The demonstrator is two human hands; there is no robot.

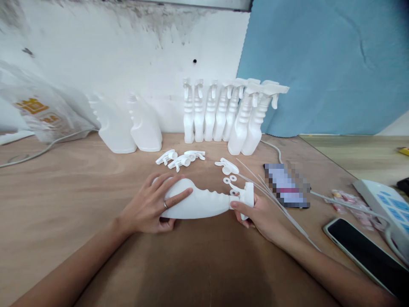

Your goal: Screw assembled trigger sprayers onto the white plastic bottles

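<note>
Worktop: brown, wood-grained, against a white wall and a blue sheet. Item: one white spray bottle, lying on its side near your edge, long axis running left to right, base left, trigger head right. Your hands: left gripping the body; right closed around the trigger head. Behind: loose trigger heads, washers, upright bottles.

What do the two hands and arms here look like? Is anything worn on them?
The left hand and right hand are ungloved; the forearms show no sleeves. A slim silver-coloured ring circles one left finger; none shows on the right.
</note>
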